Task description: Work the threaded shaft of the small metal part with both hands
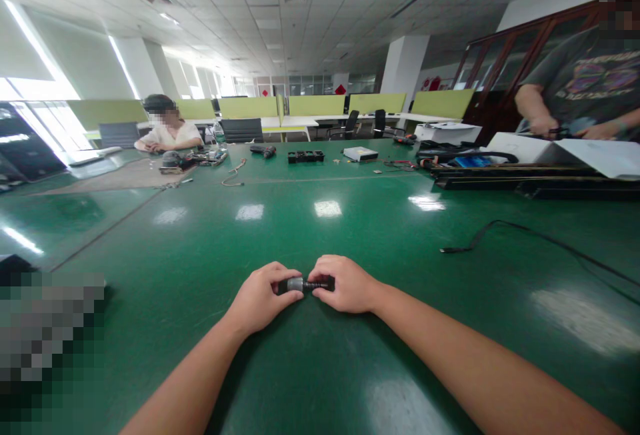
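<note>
A small dark cylindrical part (296,284) lies level just above or on the green table (280,235); I cannot tell whether it touches. Its left portion is thick with a grey band, and a thinner ribbed shaft, like a spring or screw thread, runs to the right. My left hand (265,294) grips the thick end between thumb and fingers. On the other side, my right hand (345,284) pinches the ribbed shaft the same way. A narrow gap separates the two sets of fingertips. Both outer ends of the part are partly hidden inside the hands.
A black cable (500,223) trails across the right side. Farther back lie a dark power tool (263,151), a black frame-like part (305,156), a white box (361,154) and dark rails (480,177). One person (173,132) sits at the far left; another (575,88) stands at right.
</note>
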A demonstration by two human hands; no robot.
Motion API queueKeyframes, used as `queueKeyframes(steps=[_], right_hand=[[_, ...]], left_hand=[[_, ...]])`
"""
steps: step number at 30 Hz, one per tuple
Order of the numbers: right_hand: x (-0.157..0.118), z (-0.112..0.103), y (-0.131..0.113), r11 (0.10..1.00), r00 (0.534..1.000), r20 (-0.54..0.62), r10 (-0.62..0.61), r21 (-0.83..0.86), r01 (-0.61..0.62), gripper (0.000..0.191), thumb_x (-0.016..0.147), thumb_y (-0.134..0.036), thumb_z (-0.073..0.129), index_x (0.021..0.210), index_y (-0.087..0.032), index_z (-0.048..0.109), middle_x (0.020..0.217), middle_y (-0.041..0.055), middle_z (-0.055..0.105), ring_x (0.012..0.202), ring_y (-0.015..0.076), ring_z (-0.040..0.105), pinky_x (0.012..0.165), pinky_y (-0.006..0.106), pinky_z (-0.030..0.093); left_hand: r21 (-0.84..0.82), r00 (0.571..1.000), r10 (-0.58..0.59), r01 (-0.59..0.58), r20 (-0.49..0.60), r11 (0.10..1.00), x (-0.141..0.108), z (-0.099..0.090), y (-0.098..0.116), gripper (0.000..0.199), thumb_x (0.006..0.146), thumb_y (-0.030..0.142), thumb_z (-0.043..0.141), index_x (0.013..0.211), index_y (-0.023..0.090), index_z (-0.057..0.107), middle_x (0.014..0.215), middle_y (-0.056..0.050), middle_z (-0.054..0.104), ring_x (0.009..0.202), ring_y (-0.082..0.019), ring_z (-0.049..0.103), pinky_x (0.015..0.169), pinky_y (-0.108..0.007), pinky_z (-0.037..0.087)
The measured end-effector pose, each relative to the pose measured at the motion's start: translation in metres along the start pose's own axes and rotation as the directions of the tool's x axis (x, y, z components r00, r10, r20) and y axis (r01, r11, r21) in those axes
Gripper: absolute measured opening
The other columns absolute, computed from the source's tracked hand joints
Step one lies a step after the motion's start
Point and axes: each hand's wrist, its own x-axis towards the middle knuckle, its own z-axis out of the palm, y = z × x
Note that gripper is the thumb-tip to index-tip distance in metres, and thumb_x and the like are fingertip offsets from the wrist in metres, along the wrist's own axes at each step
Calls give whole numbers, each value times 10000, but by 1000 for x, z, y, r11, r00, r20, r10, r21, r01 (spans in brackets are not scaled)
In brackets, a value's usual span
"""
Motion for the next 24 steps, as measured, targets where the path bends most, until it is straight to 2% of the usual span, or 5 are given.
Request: queueKeyframes(steps=[24], right_hand=[[-2, 2, 5, 997, 998, -15, 69, 31, -68, 80, 725, -162, 697, 803, -165, 679, 713, 3, 605, 669, 130, 544, 629, 236, 406]], left_hand=[[15, 1000, 6, -7, 12, 1000, 0, -1, 1, 256, 813, 337, 695, 1058, 278, 741, 921, -9, 658, 744, -161, 572, 702, -265, 435]])
